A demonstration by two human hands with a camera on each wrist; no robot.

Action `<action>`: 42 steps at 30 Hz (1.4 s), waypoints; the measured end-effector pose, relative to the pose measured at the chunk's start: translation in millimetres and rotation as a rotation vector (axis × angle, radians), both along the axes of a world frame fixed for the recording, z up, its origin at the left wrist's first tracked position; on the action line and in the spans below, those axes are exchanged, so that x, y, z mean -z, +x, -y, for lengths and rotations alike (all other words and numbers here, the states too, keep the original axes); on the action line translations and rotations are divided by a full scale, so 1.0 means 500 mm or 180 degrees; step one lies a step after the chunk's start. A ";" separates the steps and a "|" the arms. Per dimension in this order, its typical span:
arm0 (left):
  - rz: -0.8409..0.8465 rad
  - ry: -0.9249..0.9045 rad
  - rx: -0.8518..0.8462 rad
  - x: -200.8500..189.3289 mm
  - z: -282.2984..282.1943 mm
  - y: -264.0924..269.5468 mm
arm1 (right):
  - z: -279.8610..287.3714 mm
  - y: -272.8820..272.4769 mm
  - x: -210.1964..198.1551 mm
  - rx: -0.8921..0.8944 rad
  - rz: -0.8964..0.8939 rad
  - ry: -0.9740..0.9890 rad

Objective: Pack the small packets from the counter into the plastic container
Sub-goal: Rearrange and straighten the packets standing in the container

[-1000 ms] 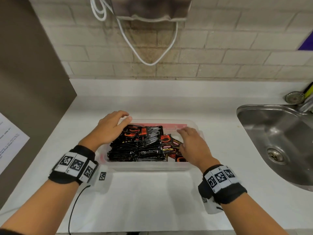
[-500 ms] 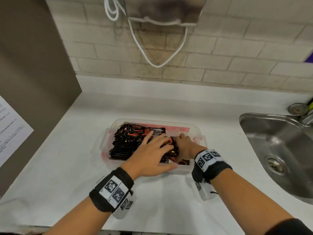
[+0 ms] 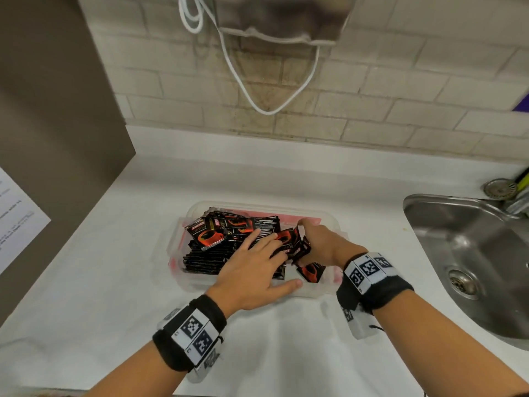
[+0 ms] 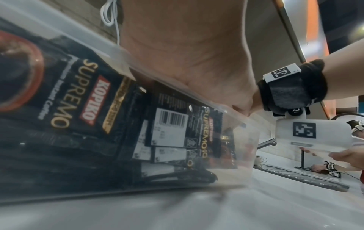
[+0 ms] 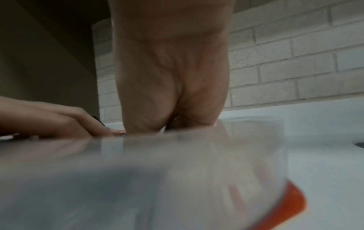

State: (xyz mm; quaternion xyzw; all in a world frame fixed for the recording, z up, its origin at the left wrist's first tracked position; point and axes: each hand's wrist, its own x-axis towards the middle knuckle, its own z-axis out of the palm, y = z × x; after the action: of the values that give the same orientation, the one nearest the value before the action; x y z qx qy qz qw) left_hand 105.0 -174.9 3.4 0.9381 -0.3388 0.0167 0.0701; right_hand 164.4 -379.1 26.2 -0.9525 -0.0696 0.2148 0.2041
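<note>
Packets (image 3: 229,242) sat heaped in the plastic container (image 3: 177,239) on the counter (image 3: 114,282). My left hand (image 3: 252,273) pressed flat, fingers straight, on them; right hand (image 3: 320,242) pinched a few upright. Risk: overfull stack could spring up or spill over the rim.

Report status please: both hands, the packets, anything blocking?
Left hand flat, pressing the packet stack. Right hand holds a few packets inside the plastic container. One packet loose by the near wall. Nothing in the way.
</note>
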 end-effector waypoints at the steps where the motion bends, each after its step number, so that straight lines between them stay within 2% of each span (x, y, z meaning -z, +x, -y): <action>1: 0.0018 -0.0004 0.0006 0.001 0.000 0.000 | 0.003 -0.003 -0.002 -0.0038 0.0083 -0.0037; 7: 0.0067 -0.0051 0.0041 0.003 0.001 -0.002 | 0.020 -0.009 -0.008 -0.0244 0.0653 -0.0579; 12: 0.0056 -0.0059 0.0034 0.004 0.001 -0.002 | 0.025 -0.006 -0.015 -0.0710 0.1407 -0.1522; 18: 0.0004 0.0017 0.0018 0.001 0.001 -0.005 | 0.036 0.010 -0.019 -0.0824 0.1764 -0.1511; 26: 0.0008 0.0038 0.0007 0.000 0.001 -0.006 | 0.051 0.015 0.001 -0.1379 0.1362 -0.1706; 29: -0.0043 0.0040 0.0012 0.000 0.001 -0.006 | 0.049 0.024 -0.006 -0.1283 0.1335 -0.1505; 33: -0.0133 0.0134 0.0035 -0.011 0.002 -0.009 | 0.052 0.032 -0.018 -0.1184 0.1652 -0.1543; 39: -0.0351 0.0103 0.0097 -0.065 0.058 -0.009 | 0.051 0.029 -0.012 -0.0790 0.1850 -0.1515; 42: -0.0936 0.0459 0.0148 -0.087 0.115 0.013 | 0.053 0.026 -0.008 -0.0525 0.1734 -0.1178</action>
State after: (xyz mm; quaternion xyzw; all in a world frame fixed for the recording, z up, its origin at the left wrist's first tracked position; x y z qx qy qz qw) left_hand 111.3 -232.2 47.0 0.9249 -0.3468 -0.1467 0.0518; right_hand 177.4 -405.7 30.3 -0.9870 -0.1583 -0.0229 -0.0164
